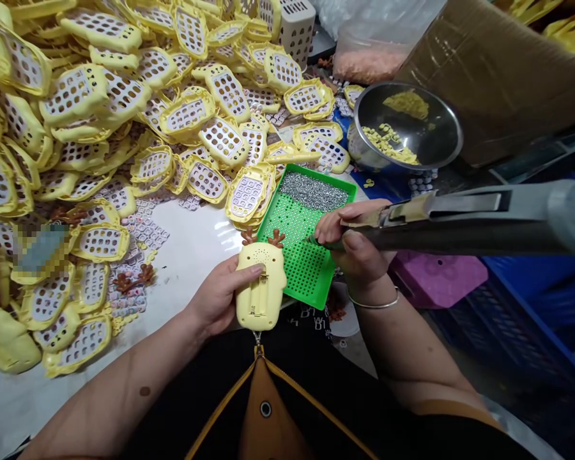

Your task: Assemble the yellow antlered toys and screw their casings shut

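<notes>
In my left hand [219, 291] is a yellow toy phone [274, 281] with brown antlers, its back facing up. The thumb presses on the back, just above the uncovered battery compartment. My right hand [361, 252] is wrapped round a long grey-and-black electric screwdriver [464, 233], whose tip points left over a green perforated tray [299, 271]. Many small metal screws [311, 190] are heaped at the tray's far end. The screwdriver tip is apart from the toy, and whether it carries a screw is too small to tell.
Yellow front shells with keypad holes [223, 137] pile up at the left and back. A steel bowl [453, 131] holds small yellow pieces. White keypad sheets [141, 230] and brown antlers [133, 278] lie on the table. A purple container [438, 278] and blue crates [517, 326] stand right.
</notes>
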Motion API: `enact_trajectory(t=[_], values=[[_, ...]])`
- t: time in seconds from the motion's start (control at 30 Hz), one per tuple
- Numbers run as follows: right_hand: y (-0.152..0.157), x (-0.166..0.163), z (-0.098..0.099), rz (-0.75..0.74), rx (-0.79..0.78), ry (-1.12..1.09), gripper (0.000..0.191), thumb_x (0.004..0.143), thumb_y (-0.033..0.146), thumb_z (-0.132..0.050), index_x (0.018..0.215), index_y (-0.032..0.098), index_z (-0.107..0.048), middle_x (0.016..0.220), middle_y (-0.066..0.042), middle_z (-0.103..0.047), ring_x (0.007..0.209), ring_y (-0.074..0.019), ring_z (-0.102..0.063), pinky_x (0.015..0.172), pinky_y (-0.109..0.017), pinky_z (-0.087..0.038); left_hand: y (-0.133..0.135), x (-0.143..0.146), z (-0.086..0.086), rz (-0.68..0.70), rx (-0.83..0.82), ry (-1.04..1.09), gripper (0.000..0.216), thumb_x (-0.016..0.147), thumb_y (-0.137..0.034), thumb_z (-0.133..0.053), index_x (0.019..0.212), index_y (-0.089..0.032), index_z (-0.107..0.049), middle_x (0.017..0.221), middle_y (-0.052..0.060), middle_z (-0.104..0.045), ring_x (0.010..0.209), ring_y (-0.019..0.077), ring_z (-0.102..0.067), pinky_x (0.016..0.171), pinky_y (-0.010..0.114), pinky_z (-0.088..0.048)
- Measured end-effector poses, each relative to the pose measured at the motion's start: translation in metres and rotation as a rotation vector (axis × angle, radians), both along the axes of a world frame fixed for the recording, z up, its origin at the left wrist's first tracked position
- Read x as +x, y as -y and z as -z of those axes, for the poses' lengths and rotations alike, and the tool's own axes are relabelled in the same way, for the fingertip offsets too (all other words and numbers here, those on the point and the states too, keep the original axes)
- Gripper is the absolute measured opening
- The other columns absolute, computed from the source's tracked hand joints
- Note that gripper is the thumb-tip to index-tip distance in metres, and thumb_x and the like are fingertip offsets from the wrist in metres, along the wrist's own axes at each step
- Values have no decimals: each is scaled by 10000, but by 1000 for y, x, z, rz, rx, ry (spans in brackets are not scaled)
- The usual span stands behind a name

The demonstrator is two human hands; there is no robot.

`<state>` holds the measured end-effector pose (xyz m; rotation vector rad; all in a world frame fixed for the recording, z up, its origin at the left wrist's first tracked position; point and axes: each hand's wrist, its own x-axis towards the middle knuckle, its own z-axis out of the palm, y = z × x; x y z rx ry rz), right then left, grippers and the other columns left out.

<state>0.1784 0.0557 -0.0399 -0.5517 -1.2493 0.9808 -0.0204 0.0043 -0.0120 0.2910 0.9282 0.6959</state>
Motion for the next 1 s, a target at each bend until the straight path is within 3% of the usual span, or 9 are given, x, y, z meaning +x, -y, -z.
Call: enact_trajectory(t=[0.27,0.47,0.6,0.77,1.0], values=[[-1,0,1,-27,0,43,178,814,329,-644,978,278,-597,616,47,-521,516,-127,-509,508,-296,-449,4,3,-2,15,-11,-88,363,738,-205,-711,1078,-145,-599,913,104,-724,743,199,-677,688,323,-551],[19,-6,-44,74,68,-37,132,823,407,-609,911,310,-601,562,57,-468,457,-126,-492,465,-303,-462,4,6,-5,33,-24,-112,489,696,-178,-738,1148,-155,-551,889,101,-707,764,219,-666,698,362,-538],[35,-11,-69,-12,42,-34,123,833,404,-596,888,296,-613,533,43,-493,444,-143,-502,447,-326,-469,4,8,-5,32,5,-146,473,693,-190,-742,1128,-155,-560,889,90,-697,725,200,-654,673,345,-533],[37,-17,-69,-66,36,-105,154,818,396,-616,918,279,-626,535,40,-507,447,-141,-507,447,-321,-475,7,8,-6,26,66,-161,502,670,-211,-765,1133,-157,-578,940,84,-688,777,195,-647,705,327,-518],[34,-21,-64,-209,19,-86,134,799,326,-631,900,242,-601,578,38,-532,481,-133,-533,471,-312,-489,8,13,-10,31,103,-201,474,636,-211,-784,1070,-148,-603,853,50,-678,730,172,-628,672,294,-495]])
